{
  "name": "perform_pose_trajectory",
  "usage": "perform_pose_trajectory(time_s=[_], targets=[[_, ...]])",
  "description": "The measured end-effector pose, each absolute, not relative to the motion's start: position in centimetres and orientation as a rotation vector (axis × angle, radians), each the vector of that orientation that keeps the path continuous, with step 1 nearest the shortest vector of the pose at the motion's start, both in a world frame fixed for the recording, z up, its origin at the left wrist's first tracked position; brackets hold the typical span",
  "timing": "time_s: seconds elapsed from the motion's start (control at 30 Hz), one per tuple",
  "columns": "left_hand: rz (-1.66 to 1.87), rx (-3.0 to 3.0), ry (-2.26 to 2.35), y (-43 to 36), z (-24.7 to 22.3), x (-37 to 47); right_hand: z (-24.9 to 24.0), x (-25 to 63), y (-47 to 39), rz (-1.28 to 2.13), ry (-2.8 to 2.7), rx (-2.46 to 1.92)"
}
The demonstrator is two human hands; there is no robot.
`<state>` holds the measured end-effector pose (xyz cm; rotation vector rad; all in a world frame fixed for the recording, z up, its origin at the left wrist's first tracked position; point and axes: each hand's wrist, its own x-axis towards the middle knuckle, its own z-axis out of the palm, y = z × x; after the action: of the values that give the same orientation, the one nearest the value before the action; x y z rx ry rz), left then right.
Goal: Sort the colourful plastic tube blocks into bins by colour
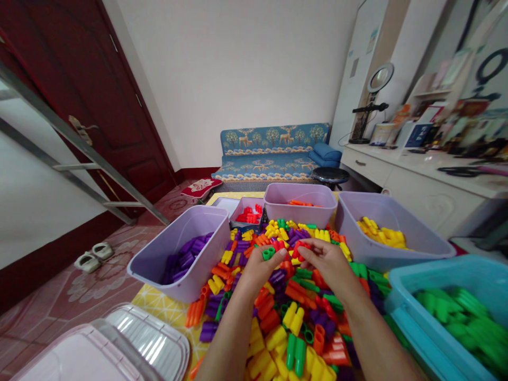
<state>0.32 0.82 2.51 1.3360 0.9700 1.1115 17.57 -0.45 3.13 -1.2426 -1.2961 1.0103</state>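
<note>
A bin [214, 259] of purple pieces [186, 260] stands leftmost, then a box [246, 202] of red ones; over the mixed pile [264, 365], the left hand [255, 267] grips a green piece [268, 253] and the right hand [326, 264] pinches a red piece [298, 250]. This looks like sorting by colour, so the next move seems to call for matching each to its container, the green one's being the tub [402, 312] far right.

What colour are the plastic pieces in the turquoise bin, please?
The plastic pieces are green, best seen in the head view.
</note>
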Motion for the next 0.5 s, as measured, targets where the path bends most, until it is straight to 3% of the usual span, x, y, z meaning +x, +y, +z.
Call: perform_pose_trajectory(time_s=[0.3,0.5], targets=[[1.091,1.416,0.870,1.0,2.8,0.3,4.1,16.7,-0.8,1.167,-1.148,-1.127],[1.091,1.170,0.754,0.6,3.8,0.2,3.9,16.3,-0.8,1.153,-1.075,-1.111]])
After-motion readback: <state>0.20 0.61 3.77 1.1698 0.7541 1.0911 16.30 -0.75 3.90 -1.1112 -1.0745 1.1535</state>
